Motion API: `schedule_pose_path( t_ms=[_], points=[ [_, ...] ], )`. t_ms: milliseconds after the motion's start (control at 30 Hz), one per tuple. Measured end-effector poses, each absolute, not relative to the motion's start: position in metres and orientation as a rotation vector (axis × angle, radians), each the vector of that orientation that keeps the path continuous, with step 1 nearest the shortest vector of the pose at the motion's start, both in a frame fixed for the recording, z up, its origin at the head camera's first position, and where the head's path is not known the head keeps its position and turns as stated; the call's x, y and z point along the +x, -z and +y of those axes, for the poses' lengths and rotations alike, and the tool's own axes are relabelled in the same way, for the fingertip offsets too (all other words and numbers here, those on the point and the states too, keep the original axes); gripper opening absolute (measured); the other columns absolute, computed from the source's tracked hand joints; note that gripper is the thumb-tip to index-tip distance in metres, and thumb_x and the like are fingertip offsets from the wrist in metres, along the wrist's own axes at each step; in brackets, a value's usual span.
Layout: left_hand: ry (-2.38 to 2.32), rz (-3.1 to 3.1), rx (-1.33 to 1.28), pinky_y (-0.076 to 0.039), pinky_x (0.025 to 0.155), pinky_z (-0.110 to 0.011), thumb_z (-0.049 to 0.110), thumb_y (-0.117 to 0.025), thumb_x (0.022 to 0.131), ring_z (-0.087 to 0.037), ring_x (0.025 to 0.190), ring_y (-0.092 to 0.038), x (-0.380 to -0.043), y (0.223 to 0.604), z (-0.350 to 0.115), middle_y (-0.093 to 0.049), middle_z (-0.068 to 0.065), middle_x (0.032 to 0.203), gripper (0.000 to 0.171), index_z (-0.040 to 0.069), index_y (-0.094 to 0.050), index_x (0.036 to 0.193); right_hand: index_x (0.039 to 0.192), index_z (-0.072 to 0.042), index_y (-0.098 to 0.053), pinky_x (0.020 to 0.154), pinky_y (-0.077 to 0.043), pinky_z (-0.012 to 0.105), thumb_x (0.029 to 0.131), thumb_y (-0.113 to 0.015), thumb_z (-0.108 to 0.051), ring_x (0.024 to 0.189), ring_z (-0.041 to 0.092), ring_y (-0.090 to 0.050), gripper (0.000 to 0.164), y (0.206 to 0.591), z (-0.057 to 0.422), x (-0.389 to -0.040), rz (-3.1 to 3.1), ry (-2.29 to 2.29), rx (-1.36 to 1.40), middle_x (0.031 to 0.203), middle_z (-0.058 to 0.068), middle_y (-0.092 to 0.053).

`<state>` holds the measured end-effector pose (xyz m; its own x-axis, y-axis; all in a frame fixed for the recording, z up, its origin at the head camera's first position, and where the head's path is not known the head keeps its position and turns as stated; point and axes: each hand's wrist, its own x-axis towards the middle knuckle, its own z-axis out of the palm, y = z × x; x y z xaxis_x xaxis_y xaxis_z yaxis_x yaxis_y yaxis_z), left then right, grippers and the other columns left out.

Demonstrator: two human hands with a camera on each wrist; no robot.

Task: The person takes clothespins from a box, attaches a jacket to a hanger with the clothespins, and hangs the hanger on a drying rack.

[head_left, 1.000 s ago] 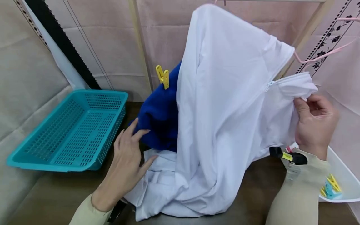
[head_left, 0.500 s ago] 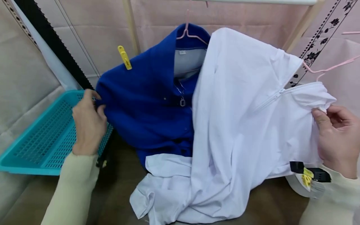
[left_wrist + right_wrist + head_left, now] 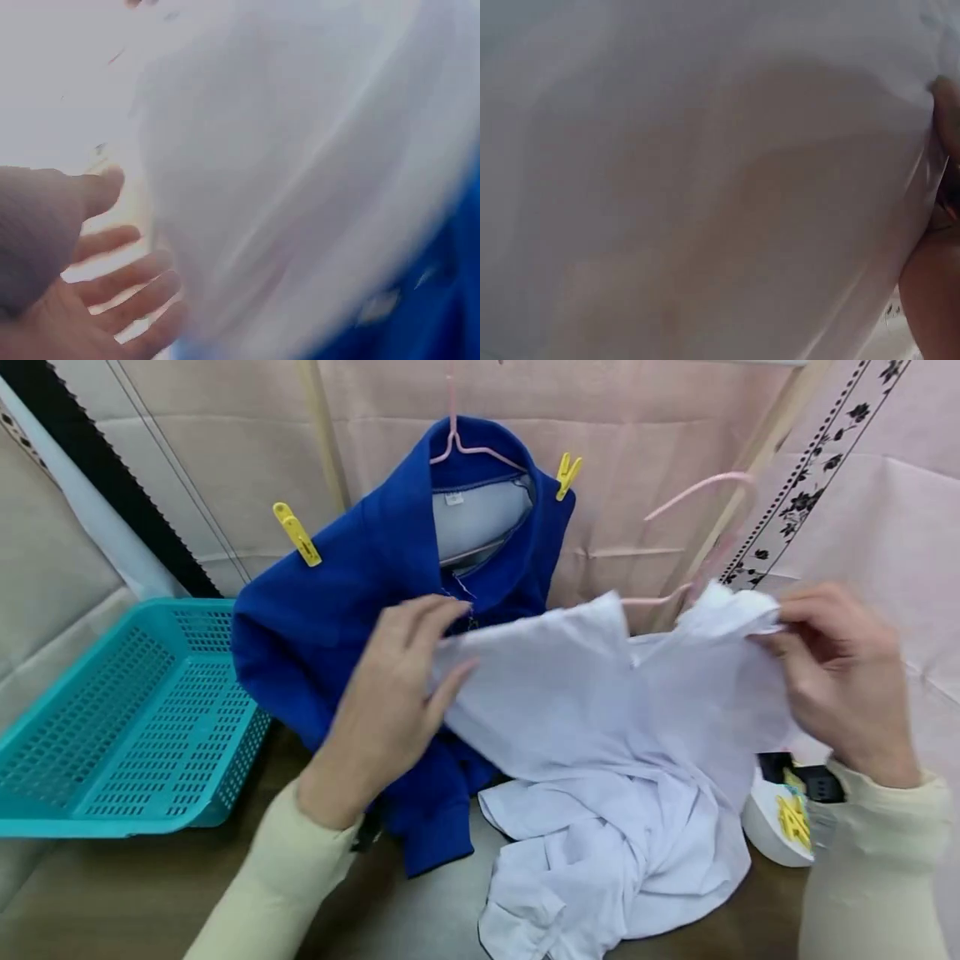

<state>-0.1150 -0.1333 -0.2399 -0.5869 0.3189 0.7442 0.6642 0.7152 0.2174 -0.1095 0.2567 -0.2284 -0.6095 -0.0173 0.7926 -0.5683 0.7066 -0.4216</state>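
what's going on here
A person's right hand pinches a white cloth garment, partly held up; the left hand is spread beside it. Behind, a blue collared cloth garment hangs on a thin pink hanger, with a yellow plastic clip on each shoulder. A teal perforated plastic basket stands at the person's left.

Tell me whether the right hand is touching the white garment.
Touching. The head view shows it plainly: the right hand pinches the white garment between thumb and fingers.
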Motion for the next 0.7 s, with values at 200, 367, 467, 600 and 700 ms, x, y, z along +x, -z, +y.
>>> schedule_pose_path(
  t_ms=[200, 367, 467, 600, 700],
  points=[
    [0.925, -2.238, -0.778, -0.055, 0.076, -0.033, 0.010, -0.069, 0.096, -0.020, 0.088, -0.062, -0.132, 0.267, -0.110, -0.067, -0.008, 0.099, 0.014, 0.004, -0.078, 0.105, 0.094, 0.007, -0.074, 0.072, -0.040, 0.010, 0.076, -0.074, 0.022, 0.082, -0.002, -0.053, 0.023, 0.248, 0.233, -0.122, -2.085, -0.872, 0.644, 0.094, -0.006, -0.066],
    [0.969, -2.187, -0.682, -0.048, 0.064, -0.028, 0.001, -0.073, 0.091, -0.017, 0.074, -0.058, -0.138, 0.280, -0.135, -0.061, -0.009, 0.088, 0.005, -0.001, -0.078, 0.091, 0.100, 0.001, -0.077, 0.070, -0.036, 0.013, 0.076, -0.079, 0.016, 0.079, 0.003, -0.048, 0.029, 0.267, 0.220, -0.136, -2.138, -0.855, 0.642, 0.088, 0.011, -0.063],
    [0.945, -2.164, -0.647, -0.047, 0.067, -0.025, -0.001, -0.073, 0.091, -0.019, 0.076, -0.059, -0.143, 0.282, -0.145, -0.062, -0.010, 0.089, 0.005, -0.002, -0.078, 0.089, 0.104, -0.004, -0.078, 0.070, -0.035, 0.012, 0.076, -0.082, 0.013, 0.076, 0.001, -0.048, 0.033, 0.274, 0.225, -0.134, -2.173, -0.845, 0.546, 0.085, 0.003, -0.063],
    [0.927, -2.163, -0.628, -0.044, 0.069, -0.019, -0.001, -0.074, 0.090, -0.019, 0.076, -0.059, -0.149, 0.281, -0.158, -0.062, -0.010, 0.088, 0.004, -0.002, -0.078, 0.089, 0.105, -0.007, -0.079, 0.073, -0.038, 0.011, 0.078, -0.083, 0.006, 0.077, -0.005, -0.051, 0.031, 0.280, 0.237, -0.129, -2.212, -0.863, 0.417, 0.092, -0.020, -0.066],
    [0.921, -2.150, -0.631, -0.042, 0.068, -0.016, -0.001, -0.074, 0.090, -0.017, 0.076, -0.057, -0.151, 0.277, -0.166, -0.062, -0.010, 0.088, 0.004, -0.002, -0.078, 0.089, 0.107, -0.009, -0.079, 0.075, -0.038, 0.011, 0.083, -0.082, 0.000, 0.079, -0.010, -0.050, 0.026, 0.280, 0.250, -0.126, -2.275, -0.842, 0.301, 0.094, -0.037, -0.059]
  ],
)
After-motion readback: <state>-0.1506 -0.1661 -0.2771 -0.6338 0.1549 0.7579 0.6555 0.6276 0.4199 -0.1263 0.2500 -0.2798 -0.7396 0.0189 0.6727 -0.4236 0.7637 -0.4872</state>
